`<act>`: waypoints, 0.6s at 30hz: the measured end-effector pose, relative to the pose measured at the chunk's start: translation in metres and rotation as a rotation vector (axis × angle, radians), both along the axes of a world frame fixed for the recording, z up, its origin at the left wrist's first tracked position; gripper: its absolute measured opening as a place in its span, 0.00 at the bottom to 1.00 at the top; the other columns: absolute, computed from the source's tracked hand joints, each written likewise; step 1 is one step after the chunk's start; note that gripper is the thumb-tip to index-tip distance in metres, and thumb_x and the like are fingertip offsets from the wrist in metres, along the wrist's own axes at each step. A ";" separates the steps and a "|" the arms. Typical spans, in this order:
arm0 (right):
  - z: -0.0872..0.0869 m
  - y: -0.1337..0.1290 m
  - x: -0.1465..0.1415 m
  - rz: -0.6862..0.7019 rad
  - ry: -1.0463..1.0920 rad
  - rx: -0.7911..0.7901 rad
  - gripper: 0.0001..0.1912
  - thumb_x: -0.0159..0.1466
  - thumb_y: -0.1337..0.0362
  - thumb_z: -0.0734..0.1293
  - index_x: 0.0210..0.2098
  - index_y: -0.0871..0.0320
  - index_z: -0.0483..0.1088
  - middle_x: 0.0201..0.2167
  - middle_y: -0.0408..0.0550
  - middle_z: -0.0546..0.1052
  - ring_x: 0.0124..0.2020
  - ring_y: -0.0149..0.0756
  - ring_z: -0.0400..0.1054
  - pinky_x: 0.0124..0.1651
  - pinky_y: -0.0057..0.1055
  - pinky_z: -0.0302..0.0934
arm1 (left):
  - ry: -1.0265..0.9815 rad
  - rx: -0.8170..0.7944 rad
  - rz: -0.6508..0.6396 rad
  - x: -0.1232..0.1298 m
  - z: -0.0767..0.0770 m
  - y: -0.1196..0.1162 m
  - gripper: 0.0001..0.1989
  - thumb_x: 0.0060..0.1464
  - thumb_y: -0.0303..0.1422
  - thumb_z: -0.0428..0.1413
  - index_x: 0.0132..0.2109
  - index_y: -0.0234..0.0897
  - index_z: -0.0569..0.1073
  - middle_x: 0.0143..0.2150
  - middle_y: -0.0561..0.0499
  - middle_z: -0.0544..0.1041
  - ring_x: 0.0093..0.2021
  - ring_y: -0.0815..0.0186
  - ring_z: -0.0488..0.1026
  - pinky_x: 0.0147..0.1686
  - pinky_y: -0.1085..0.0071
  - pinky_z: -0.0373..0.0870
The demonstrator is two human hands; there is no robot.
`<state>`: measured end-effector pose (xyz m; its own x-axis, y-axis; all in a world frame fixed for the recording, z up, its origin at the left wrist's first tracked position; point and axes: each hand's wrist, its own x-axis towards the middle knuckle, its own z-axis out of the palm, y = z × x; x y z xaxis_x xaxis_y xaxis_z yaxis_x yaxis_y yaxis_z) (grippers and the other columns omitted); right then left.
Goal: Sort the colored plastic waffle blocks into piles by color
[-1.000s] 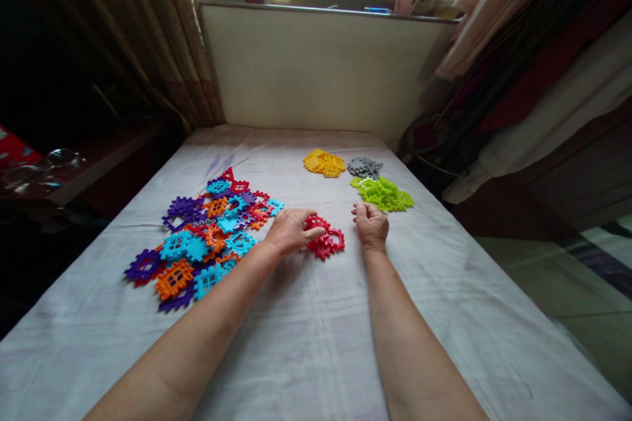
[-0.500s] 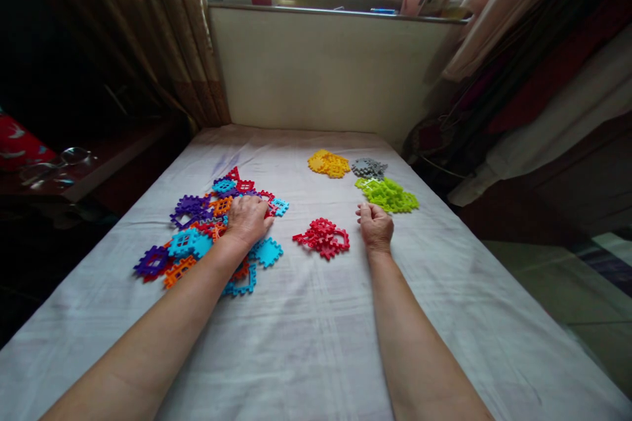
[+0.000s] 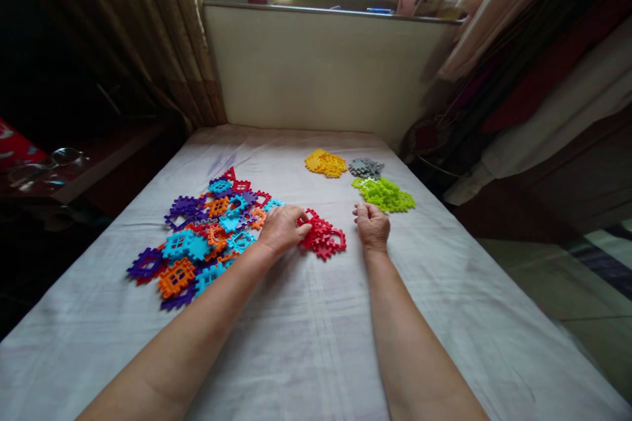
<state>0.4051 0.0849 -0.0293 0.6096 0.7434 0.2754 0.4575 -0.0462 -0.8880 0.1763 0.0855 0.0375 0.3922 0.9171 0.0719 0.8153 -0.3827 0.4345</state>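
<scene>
My left hand (image 3: 282,230) is at the left edge of the red pile (image 3: 326,240), fingers pinched on a red toothed building piece (image 3: 305,218) that overlaps the pile. Behind that wrist spreads a mixed heap of toothed plastic building pieces: purple ones (image 3: 145,264), orange ones (image 3: 176,277) and light blue ones (image 3: 178,245), with a few red among them. To the right of the red pile my right hand (image 3: 372,227) rests on the sheet, fingers curled in, with nothing visible in them. Just beyond it lies the lime green pile (image 3: 388,196).
Farther back are a yellow pile (image 3: 326,163) and a grey pile (image 3: 366,168) of similar pieces. All lie on a pale sheet (image 3: 316,342). Glasses (image 3: 66,158) sit on dark furniture at left. Clothes (image 3: 523,138) hang at right, and a wall and window close the far end.
My left hand has moved right, from the mixed heap to the red pile, carrying a red building piece. My right hand stays in place. The view has shifted slightly.
</scene>
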 end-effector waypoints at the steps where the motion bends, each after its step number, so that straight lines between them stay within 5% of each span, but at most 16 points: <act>1: 0.000 0.000 0.000 0.000 -0.001 -0.001 0.25 0.60 0.44 0.58 0.31 0.57 0.76 0.27 0.49 0.81 0.27 0.39 0.74 0.31 0.31 0.64 | -0.005 -0.016 -0.013 0.002 -0.002 -0.001 0.09 0.56 0.39 0.57 0.42 0.42 0.78 0.46 0.50 0.81 0.49 0.59 0.75 0.55 0.62 0.67; 7: 0.000 0.000 0.000 0.002 0.004 -0.011 0.25 0.59 0.44 0.58 0.31 0.56 0.75 0.27 0.50 0.81 0.28 0.39 0.74 0.31 0.31 0.64 | -0.022 0.050 -0.077 0.005 -0.026 -0.019 0.32 0.59 0.50 0.53 0.64 0.37 0.65 0.67 0.38 0.67 0.67 0.53 0.62 0.66 0.56 0.58; 11: 0.000 -0.001 0.001 0.011 0.009 -0.015 0.25 0.58 0.44 0.58 0.31 0.56 0.75 0.28 0.50 0.81 0.27 0.39 0.73 0.31 0.31 0.63 | -0.006 0.040 -0.079 0.020 -0.038 -0.033 0.31 0.62 0.49 0.49 0.66 0.36 0.62 0.68 0.38 0.65 0.68 0.52 0.60 0.68 0.54 0.55; 18: -0.002 0.000 0.001 0.003 0.001 -0.003 0.25 0.59 0.44 0.58 0.31 0.57 0.76 0.26 0.49 0.81 0.25 0.38 0.72 0.30 0.31 0.64 | 0.025 0.026 -0.081 0.021 -0.021 -0.020 0.32 0.62 0.50 0.48 0.66 0.35 0.64 0.68 0.38 0.65 0.68 0.55 0.61 0.67 0.59 0.56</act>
<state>0.4060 0.0847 -0.0310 0.6073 0.7462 0.2727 0.4567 -0.0470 -0.8884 0.1975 0.0656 0.0166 0.4672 0.8801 0.0846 0.7916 -0.4589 0.4035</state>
